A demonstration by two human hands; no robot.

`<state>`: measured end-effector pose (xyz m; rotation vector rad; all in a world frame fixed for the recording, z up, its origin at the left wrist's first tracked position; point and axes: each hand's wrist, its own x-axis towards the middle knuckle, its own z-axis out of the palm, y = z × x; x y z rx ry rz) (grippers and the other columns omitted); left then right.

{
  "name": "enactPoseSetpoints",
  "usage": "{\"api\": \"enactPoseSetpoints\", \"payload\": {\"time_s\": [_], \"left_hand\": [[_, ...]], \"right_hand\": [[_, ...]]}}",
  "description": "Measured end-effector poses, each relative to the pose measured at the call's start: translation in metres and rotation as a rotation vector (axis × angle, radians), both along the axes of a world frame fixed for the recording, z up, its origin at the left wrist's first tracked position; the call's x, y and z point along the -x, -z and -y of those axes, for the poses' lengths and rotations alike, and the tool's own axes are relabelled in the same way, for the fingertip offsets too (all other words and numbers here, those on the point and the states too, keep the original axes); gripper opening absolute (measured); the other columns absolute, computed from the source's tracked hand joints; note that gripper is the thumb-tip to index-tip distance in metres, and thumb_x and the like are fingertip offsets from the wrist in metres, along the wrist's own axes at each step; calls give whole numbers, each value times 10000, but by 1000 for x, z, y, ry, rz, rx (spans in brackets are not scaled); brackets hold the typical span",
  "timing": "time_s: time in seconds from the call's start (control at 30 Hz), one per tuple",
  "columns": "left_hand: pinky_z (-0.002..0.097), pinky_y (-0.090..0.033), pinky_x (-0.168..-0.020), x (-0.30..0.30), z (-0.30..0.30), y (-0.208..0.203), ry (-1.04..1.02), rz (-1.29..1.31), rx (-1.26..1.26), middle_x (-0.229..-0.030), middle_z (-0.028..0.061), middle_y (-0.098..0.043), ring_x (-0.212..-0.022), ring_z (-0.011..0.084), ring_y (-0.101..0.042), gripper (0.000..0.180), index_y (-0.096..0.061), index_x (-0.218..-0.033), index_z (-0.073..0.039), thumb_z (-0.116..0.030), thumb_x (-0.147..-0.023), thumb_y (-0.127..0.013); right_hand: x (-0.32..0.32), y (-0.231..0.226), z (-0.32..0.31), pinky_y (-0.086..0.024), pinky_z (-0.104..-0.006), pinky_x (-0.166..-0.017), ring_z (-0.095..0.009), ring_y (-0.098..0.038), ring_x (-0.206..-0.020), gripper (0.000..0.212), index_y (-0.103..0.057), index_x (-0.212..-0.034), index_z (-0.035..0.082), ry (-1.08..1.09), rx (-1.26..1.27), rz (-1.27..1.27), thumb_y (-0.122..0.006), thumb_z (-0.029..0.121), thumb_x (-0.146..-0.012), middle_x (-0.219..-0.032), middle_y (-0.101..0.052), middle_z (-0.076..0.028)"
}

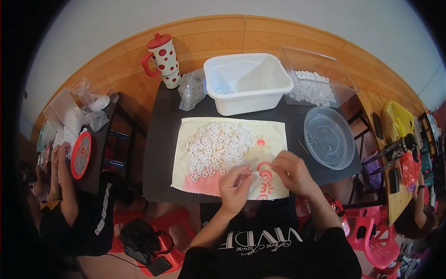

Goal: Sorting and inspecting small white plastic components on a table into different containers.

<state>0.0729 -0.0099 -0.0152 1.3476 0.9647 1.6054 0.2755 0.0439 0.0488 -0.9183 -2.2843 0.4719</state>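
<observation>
My left hand point(233, 189) is closed in a pinch at the front of a pale yellow cloth point(274, 132), with a small white two-holed plastic piece point(256, 174) at its fingertips. To its right, my right hand point(293, 173) is pinched too, a little apart from that piece. Whatever sits between its fingers is too small to make out. A broad heap of similar white pieces point(218, 146) covers the cloth's left and middle, just beyond my left hand. Red and pink printing shows on the cloth around my hands.
Behind the cloth stands a white tub point(248, 100), flanked by a plastic bag point(192, 90), a dotted tumbler point(166, 60) and a clear box of white parts point(311, 90). A round clear tray point(329, 139) with small metal bits lies right. Another person's arms point(66, 183) work at the left table.
</observation>
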Motion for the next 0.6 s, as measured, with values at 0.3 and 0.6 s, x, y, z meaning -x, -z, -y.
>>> {"api": "enactPoseSetpoints", "payload": {"time_s": [0.3, 0.6], "left_hand": [[193, -467, -695, 1, 0, -3, -22, 222, 141, -959, 20, -650, -799, 53, -575, 300, -658, -1168, 34, 84, -874, -682], [185, -459, -675, 1, 1, -3, 1, 222, 144, -951, 18, -648, -780, 50, -571, 291, -659, -1163, 32, 87, -878, -676]], "right_hand": [[30, 6, 26, -456, -394, -730, -297, -577, -838, 185, -666, -929, 34, 84, -187, 185, -727, 77, -759, -926, -588, -110], [19, 21, 24, -436, -387, -700, -280, -564, -778, 135, -652, -871, 53, 97, -270, 160, -708, 70, -749, -884, -589, -85]]}}
